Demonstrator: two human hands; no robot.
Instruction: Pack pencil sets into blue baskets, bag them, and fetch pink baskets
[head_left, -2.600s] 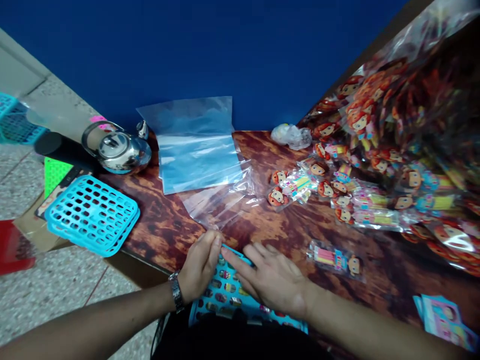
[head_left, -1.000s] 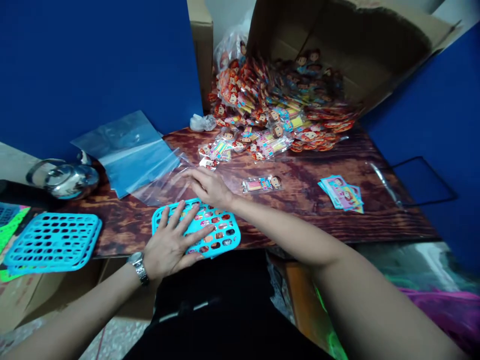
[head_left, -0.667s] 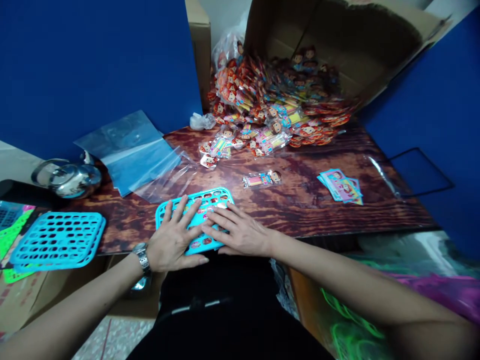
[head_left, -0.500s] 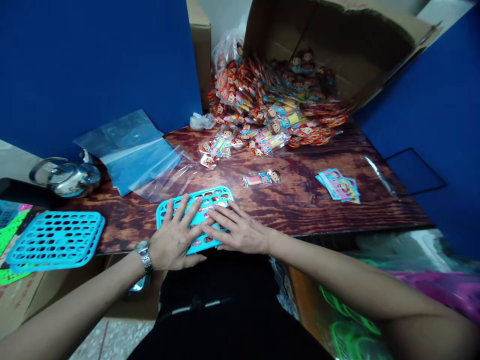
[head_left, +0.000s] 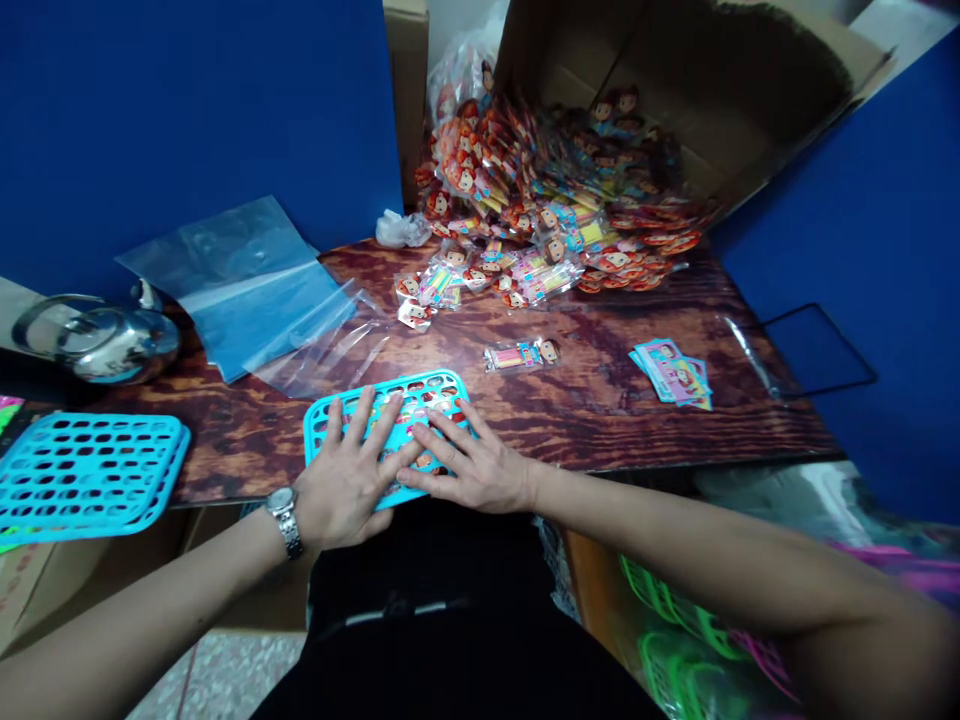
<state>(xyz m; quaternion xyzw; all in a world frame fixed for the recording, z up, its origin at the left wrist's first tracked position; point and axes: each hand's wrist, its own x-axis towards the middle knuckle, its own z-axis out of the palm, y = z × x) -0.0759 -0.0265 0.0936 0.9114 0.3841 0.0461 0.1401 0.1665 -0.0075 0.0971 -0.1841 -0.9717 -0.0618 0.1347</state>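
Observation:
A light-blue plastic piece with rows of oval holes (head_left: 441,378), like a lid or shallow tray, lies at the table's front edge. Colourful printed items show through its holes. My left hand (head_left: 349,485), with a metal watch on the wrist, rests flat on its left part, fingers spread. On its right part lies my right hand (head_left: 476,462), palm down and fingers apart. The fingers of both hands come close together near the middle. Beyond them sits one clear packet (head_left: 523,354) of coloured sticks with a cartoon-head card.
A large heap of similar packets (head_left: 525,215) spills from a tipped cardboard box (head_left: 720,90). Printed cards (head_left: 673,374) lie to the right. Clear plastic bags (head_left: 255,290), a metal kettle (head_left: 112,342) and more blue perforated pieces (head_left: 97,470) are on the left.
My right hand's fingers have shifted slightly and spread over the blue piece. Both hands stay flat on it. The camera view has moved a little.

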